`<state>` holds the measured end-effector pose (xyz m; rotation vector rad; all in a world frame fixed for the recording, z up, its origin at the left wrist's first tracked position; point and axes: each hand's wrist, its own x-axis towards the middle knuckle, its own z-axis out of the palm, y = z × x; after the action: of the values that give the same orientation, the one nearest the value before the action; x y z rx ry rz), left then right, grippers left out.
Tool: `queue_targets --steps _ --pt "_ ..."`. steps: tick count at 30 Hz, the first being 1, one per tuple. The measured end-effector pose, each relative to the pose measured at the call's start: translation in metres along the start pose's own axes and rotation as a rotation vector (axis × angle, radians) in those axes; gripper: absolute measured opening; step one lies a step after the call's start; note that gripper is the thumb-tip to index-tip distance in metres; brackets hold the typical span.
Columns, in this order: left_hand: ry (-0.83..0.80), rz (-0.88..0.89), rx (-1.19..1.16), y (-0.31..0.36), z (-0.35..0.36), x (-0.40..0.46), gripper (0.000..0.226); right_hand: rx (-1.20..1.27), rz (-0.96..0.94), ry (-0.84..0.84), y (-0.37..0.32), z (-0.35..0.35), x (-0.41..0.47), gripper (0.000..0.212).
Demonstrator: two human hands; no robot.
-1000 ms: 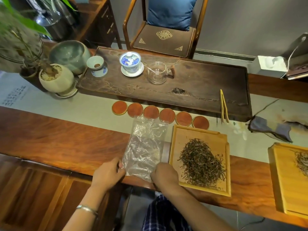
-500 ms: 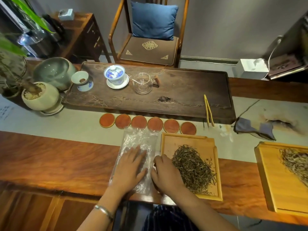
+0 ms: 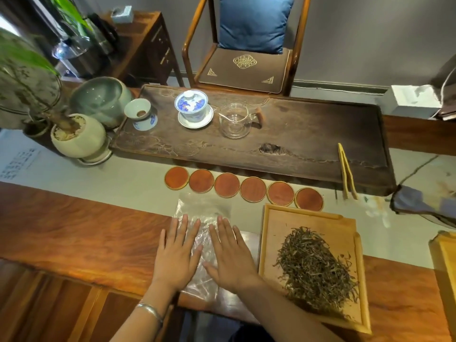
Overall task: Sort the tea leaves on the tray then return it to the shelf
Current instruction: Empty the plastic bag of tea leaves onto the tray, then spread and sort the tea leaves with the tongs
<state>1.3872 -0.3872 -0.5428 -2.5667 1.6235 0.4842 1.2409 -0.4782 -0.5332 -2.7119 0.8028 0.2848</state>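
Note:
A light wooden tray point(image 3: 276, 223) lies near the table's front edge, with a heap of dark tea leaves point(image 3: 315, 265) in its lower right half. Left of it a clear plastic bag point(image 3: 202, 208) is spread flat on the table. My left hand point(image 3: 176, 253) and my right hand point(image 3: 232, 255) both press palm-down on the bag, fingers stretched out and apart, holding nothing. The right hand is just left of the tray's edge. A second wooden tray point(image 3: 444, 267) shows partly at the right border.
A row of several round red coasters point(image 3: 243, 188) lies behind the bag and tray. Beyond it a dark tea board point(image 3: 296, 139) carries a lidded cup point(image 3: 192, 107), a glass pitcher point(image 3: 234, 120) and bamboo tongs point(image 3: 346, 174). A plant pot point(image 3: 79, 137) stands left, a grey cloth point(image 3: 419, 201) right.
Both hands went from gripping the bag's near edge to lying flat on it, sliding forward and smoothing it down. The right hand moved off the tray's corner onto the bag.

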Motion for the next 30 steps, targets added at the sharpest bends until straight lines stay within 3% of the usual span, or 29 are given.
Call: queue_targets --steps 11,16,20,24,27,30 --pt "0.047 -0.004 0.008 -0.06 0.0 0.007 0.067 0.062 -0.032 0.035 -0.037 0.021 0.044 0.079" --pt "0.124 0.009 -0.141 -0.046 -0.027 0.009 0.061 0.268 -0.17 0.05 -0.02 -0.009 0.033 0.069" --pt "0.277 0.111 -0.247 -0.007 -0.064 0.009 0.049 0.361 -0.159 0.246 0.033 -0.073 0.001 0.055" --pt "0.277 0.243 -0.38 0.063 -0.075 0.013 0.047 0.293 0.066 0.502 0.121 -0.129 -0.033 0.035" --pt "0.238 0.276 -0.459 0.105 -0.058 0.017 0.039 0.197 0.263 0.503 0.193 -0.148 -0.049 0.024" --pt "0.192 0.274 -0.49 0.131 -0.033 0.017 0.04 -0.049 0.322 0.314 0.256 -0.152 -0.053 0.027"
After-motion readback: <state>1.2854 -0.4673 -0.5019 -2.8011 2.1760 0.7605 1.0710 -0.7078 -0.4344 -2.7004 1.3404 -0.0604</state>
